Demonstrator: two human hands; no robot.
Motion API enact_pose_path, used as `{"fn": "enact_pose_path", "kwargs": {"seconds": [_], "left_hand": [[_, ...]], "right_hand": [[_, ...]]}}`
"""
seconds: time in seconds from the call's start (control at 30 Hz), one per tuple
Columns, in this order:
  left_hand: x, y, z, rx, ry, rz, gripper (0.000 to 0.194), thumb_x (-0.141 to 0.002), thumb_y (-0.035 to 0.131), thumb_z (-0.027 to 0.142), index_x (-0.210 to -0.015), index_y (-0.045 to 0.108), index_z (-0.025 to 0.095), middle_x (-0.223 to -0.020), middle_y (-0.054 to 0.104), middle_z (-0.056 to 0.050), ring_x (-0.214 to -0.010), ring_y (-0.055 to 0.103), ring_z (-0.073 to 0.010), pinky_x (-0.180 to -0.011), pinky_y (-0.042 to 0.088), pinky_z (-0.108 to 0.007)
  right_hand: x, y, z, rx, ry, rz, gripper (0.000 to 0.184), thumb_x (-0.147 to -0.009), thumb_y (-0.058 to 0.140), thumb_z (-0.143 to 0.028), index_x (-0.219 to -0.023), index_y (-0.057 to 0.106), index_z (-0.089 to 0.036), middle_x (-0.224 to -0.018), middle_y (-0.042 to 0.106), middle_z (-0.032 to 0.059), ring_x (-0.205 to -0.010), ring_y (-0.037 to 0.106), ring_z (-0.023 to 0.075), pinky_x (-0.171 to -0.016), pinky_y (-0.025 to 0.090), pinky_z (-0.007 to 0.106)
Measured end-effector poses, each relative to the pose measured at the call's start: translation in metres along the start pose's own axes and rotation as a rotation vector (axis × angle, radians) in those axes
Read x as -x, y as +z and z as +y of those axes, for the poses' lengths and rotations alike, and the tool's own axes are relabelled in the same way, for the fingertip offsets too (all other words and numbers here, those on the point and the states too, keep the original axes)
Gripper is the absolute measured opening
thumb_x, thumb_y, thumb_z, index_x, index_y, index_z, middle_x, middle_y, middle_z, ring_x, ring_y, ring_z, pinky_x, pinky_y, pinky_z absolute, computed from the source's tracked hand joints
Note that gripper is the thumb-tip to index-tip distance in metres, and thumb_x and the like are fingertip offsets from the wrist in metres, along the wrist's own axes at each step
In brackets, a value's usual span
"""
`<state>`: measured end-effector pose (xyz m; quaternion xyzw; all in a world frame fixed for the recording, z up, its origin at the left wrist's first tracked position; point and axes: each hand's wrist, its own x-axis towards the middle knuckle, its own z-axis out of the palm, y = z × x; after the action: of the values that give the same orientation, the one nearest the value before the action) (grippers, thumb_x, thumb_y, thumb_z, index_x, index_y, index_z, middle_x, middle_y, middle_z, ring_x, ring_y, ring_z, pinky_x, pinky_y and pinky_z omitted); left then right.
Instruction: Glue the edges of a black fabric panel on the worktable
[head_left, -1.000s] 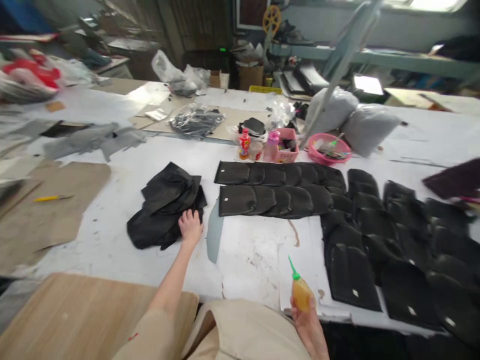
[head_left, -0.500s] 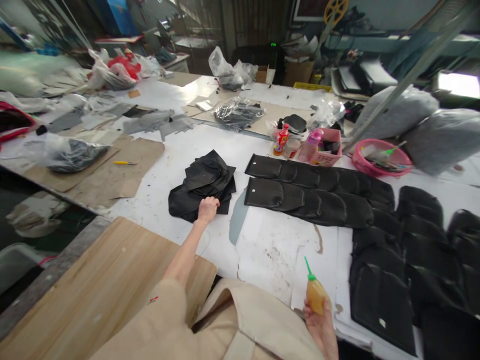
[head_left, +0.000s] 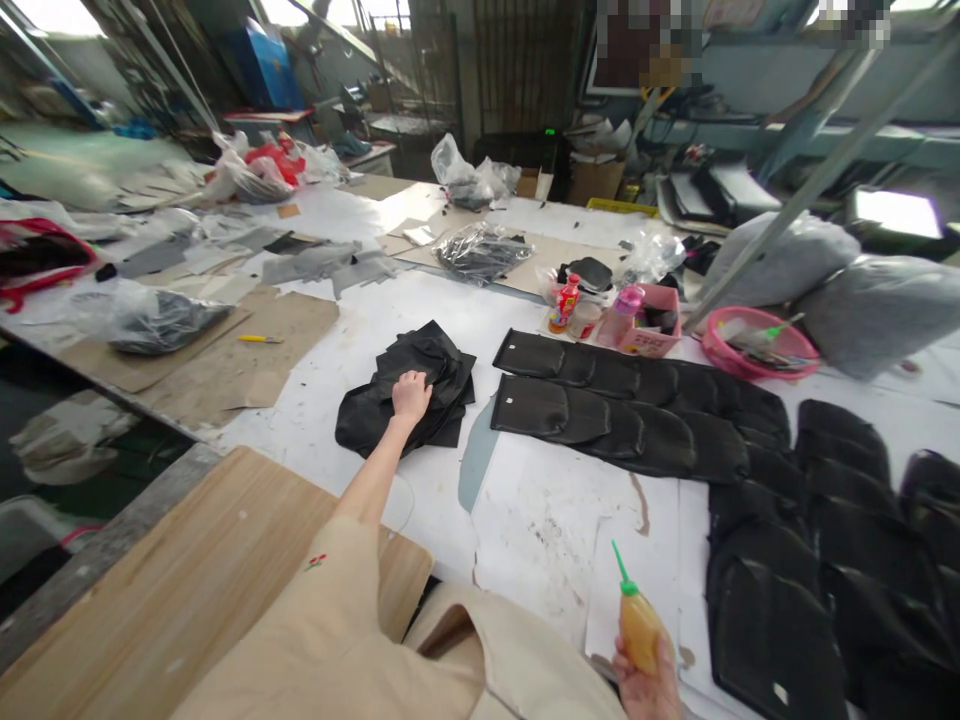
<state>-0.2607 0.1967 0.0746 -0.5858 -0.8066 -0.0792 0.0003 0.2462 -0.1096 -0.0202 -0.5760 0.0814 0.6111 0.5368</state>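
My left hand (head_left: 412, 397) is on a loose pile of black leather-like pieces (head_left: 442, 350), its fingers curled in at the top of the pile. The edge of the piece under the fingertips is hidden. My right hand (head_left: 651, 675) is wrapped around a squeeze bottle (head_left: 638, 625) with yellowish contents and a thin green nozzle pointing up. To the right of the pile lie overlapping black padded panels (head_left: 585, 410) in rows, some with small white tags. More black panels (head_left: 772, 600) lie to the right of the bottle.
A wooden board (head_left: 187, 560) lies at the near left. A yellow cutter (head_left: 259, 339) rests on brown cardboard (head_left: 292, 370). Behind the panels stand a red-labelled bottle (head_left: 565, 304), a pink box (head_left: 656, 335) and a pink basin (head_left: 761, 345). A metal pole (head_left: 795, 200) slants at the right.
My left hand has moved up and slightly left, from the pile's near edge onto its middle. The right hand still holds the bottle. The view has tilted up a little.
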Motion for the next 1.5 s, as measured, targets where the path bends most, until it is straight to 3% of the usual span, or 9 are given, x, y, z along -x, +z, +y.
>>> {"fn": "enact_pose_path", "kwargs": {"seconds": [0.2,0.37,0.47,0.6,0.77,0.93,1.1,1.33,1.5], "left_hand": [[-0.026,0.021,0.003,-0.022,-0.067,-0.091,0.031,-0.097,0.048,0.026,-0.117,0.068,0.015,-0.120,0.064,-0.017,-0.111,0.059,-0.0320,-0.086,0.047,-0.039],[-0.020,0.003,-0.014,0.110,-0.017,0.119,0.031,-0.097,0.042,0.020,-0.114,0.067,0.012,-0.112,0.068,-0.018,-0.104,0.064,-0.0310,-0.086,0.048,-0.040],[0.013,-0.020,-0.010,0.270,0.200,0.294,0.028,-0.098,0.044,0.022,-0.108,0.068,0.012,-0.109,0.070,-0.017,-0.103,0.065,-0.0300,-0.090,0.049,-0.041],[0.104,-0.029,0.036,0.496,0.619,0.323,0.023,-0.098,0.048,0.021,-0.107,0.069,0.018,-0.110,0.071,-0.011,-0.103,0.065,-0.0242,-0.093,0.051,-0.037],[0.223,0.023,0.104,0.653,1.006,-0.045,0.029,-0.097,0.043,0.010,-0.105,0.070,0.019,-0.108,0.072,-0.008,-0.103,0.065,-0.0189,-0.092,0.052,-0.033],[0.263,0.083,0.115,0.477,1.210,-0.640,0.015,-0.086,0.064,0.016,-0.097,0.071,0.021,-0.115,0.067,-0.007,-0.112,0.061,-0.0215,-0.096,0.050,-0.034],[0.265,0.090,0.107,0.393,1.218,-0.694,0.025,-0.078,0.081,0.037,-0.099,0.074,0.026,-0.125,0.061,-0.009,-0.123,0.053,-0.0290,-0.112,0.038,-0.051],[0.281,0.086,0.110,0.514,1.092,-0.584,0.015,-0.086,0.056,0.013,-0.080,0.068,0.021,-0.110,0.065,-0.010,-0.114,0.056,-0.0271,-0.106,0.042,-0.050],[0.267,0.064,0.112,0.905,0.609,-0.672,0.017,-0.091,0.048,0.035,-0.089,0.057,0.022,-0.073,0.058,0.000,-0.069,0.056,-0.0180,-0.067,0.049,-0.031]], "right_hand": [[-0.007,-0.016,0.011,-0.040,0.039,0.041,0.059,-0.052,0.093,-0.053,-0.101,0.068,-0.029,-0.092,0.072,0.0026,-0.067,0.069,0.0163,-0.049,0.059,0.026],[0.006,-0.005,0.019,-0.058,-0.046,0.088,0.066,-0.053,0.093,-0.052,-0.108,0.065,-0.031,-0.090,0.072,-0.0032,-0.067,0.070,0.0120,-0.050,0.057,0.018],[0.011,0.004,0.022,-0.077,-0.094,0.110,0.069,-0.054,0.093,-0.053,-0.113,0.064,-0.031,-0.088,0.072,-0.0038,-0.064,0.069,0.0123,-0.047,0.055,0.018],[0.014,0.017,0.018,-0.132,-0.113,0.090,0.067,-0.053,0.094,-0.051,-0.109,0.066,-0.027,-0.084,0.073,-0.0025,-0.061,0.068,0.0121,-0.045,0.052,0.017],[0.022,0.030,0.002,-0.209,-0.099,0.102,0.067,-0.046,0.097,-0.047,-0.102,0.067,-0.025,-0.080,0.074,-0.0031,-0.058,0.066,0.0115,-0.044,0.050,0.016],[0.036,0.031,-0.003,-0.286,-0.161,0.104,0.058,-0.050,0.096,-0.043,-0.097,0.067,-0.025,-0.079,0.073,-0.0045,-0.059,0.065,0.0100,-0.045,0.050,0.015],[0.040,0.028,0.001,-0.299,-0.134,0.111,0.052,-0.055,0.094,-0.041,-0.096,0.066,-0.024,-0.075,0.073,-0.0042,-0.056,0.064,0.0102,-0.044,0.049,0.016],[0.040,0.020,0.006,-0.332,-0.139,0.108,0.054,-0.059,0.092,-0.044,-0.101,0.066,-0.021,-0.074,0.073,-0.0020,-0.054,0.063,0.0109,-0.043,0.045,0.016],[0.044,0.009,0.004,-0.312,-0.178,0.085,0.057,-0.061,0.092,-0.048,-0.105,0.066,-0.023,-0.077,0.073,-0.0032,-0.056,0.063,0.0094,-0.046,0.046,0.016]]}}
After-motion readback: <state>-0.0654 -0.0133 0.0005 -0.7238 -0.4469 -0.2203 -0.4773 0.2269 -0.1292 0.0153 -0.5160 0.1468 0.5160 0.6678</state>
